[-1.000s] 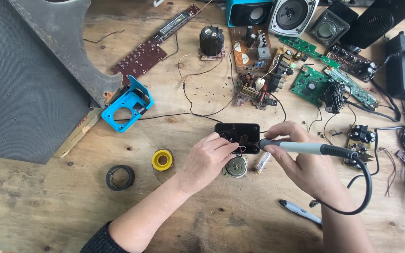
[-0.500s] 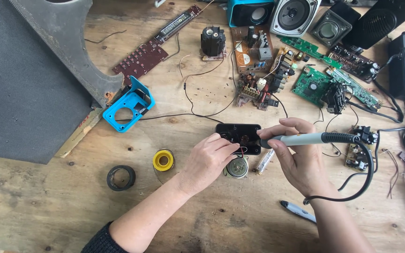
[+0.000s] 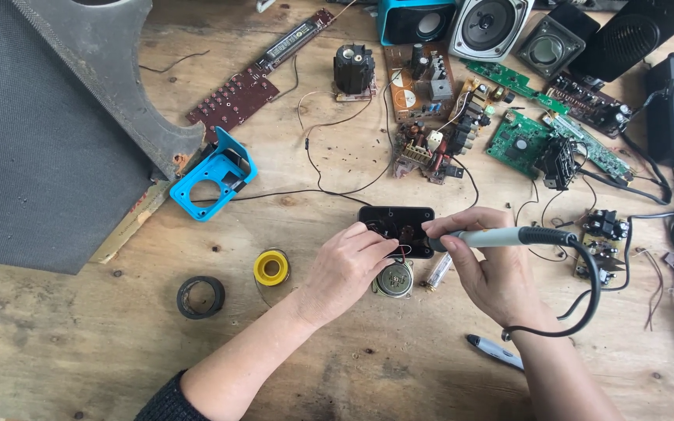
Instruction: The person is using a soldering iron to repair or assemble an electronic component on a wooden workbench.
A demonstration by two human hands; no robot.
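Observation:
A small black open device case (image 3: 396, 219) lies on the wooden table (image 3: 337, 366), with red wires inside. My left hand (image 3: 346, 263) rests at its near left edge, fingertips pinching a thin wire at the case. My right hand (image 3: 487, 265) grips a grey soldering iron (image 3: 501, 238) like a pen, its tip pointing left into the case. The iron's black cord loops down around my right wrist. A small round speaker (image 3: 394, 278) sits just below the case, between my hands.
A yellow solder spool (image 3: 271, 267), a black tape ring (image 3: 200, 297) and a blue plastic bracket (image 3: 214, 175) lie to the left. A large grey speaker panel (image 3: 48, 132) fills the far left. Circuit boards (image 3: 520, 140), speakers (image 3: 489, 27) and cables crowd the back and right.
The soldering iron has swung a little, its handle now lying flatter and higher at the case's right end. My left hand stays at the case.

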